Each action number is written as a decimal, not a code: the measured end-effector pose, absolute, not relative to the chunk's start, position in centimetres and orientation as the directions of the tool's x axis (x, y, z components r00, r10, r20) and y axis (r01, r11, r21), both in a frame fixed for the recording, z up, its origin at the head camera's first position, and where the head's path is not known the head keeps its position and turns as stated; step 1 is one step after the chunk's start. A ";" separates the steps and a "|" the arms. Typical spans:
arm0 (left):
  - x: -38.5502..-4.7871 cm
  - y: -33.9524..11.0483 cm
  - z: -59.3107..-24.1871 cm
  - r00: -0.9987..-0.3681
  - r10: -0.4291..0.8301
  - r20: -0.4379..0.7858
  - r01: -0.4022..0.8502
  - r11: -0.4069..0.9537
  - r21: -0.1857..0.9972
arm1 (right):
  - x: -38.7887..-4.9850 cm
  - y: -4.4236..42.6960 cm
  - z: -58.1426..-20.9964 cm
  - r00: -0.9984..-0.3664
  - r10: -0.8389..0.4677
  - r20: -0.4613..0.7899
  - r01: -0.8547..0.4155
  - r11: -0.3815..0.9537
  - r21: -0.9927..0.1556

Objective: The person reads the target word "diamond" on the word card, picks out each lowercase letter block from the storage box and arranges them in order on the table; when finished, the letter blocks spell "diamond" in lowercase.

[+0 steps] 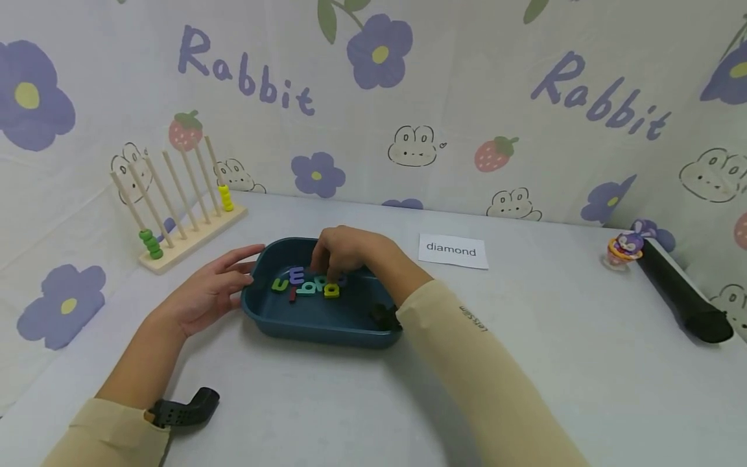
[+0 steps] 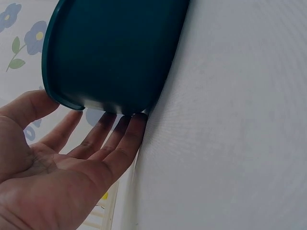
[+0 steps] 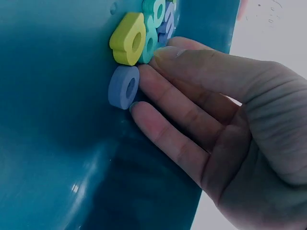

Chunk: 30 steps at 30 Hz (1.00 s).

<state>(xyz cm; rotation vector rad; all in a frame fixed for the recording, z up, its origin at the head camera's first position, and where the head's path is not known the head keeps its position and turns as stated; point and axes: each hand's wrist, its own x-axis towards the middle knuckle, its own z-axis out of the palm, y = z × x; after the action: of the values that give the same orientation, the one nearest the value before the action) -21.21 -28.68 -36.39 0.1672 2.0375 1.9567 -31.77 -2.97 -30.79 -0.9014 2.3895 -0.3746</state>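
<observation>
Letters point(image 1: 306, 290) lie loosely grouped inside the tray point(image 1: 350, 318), from its centre toward nine o'clock. Behind everything hangs a pale floral curtain point(image 1: 449, 58) printed with the word "Rabbit", and before it spreads a white table point(image 1: 350, 402). The tray, dark blue with rounded corners, stands on the table; seen from the head view, it is the centre of the dial. At ten o'clock stands the abacus point(image 1: 194, 238), with green beads point(image 1: 151, 244) at its near end and yellow beads point(image 1: 225, 198) at its far end. A long black object point(image 1: 679, 288) lies well apart at three o'clock.

The left hand point(image 1: 211, 290) is at nine o'clock, fingers spread and nearly straight, their tips against the tray's outer wall, thumb at the rim. The right hand point(image 1: 345, 251) reaches down inside at one o'clock, fingers extended to the letters; whether its thumb pinches anything cannot be told. A card point(image 1: 453, 251) reading "diamond" lies between two and three o'clock. A rabbit figure point(image 1: 628, 245) sits just beside the black object's far end.

Smallest are the letters: the green letter point(image 1: 279, 285) outermost toward nine o'clock, the yellow letter point(image 3: 123, 38) near the centre, and the blue letter point(image 3: 116, 89) just beside it, at the right fingertips.
</observation>
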 end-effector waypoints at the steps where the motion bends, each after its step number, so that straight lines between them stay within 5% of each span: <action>1: -21.2 -28.7 -36.4 -0.945 0.294 -0.141 -0.129 0.060 0.990 | -31.7 -3.0 -30.8 -0.623 -0.674 -0.398 -0.519 0.736 -0.434; 30: -21.1 -28.6 -36.4 -0.940 0.315 -0.130 -0.108 0.086 0.990 | -31.2 -3.1 -31.2 -0.612 -0.680 -0.404 -0.591 0.733 -0.337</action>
<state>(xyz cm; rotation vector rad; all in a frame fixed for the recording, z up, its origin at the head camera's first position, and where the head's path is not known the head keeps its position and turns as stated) -21.11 -28.57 -36.35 0.2058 2.0607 1.9231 -31.20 -3.15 -31.15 -0.9631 2.4215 -0.2305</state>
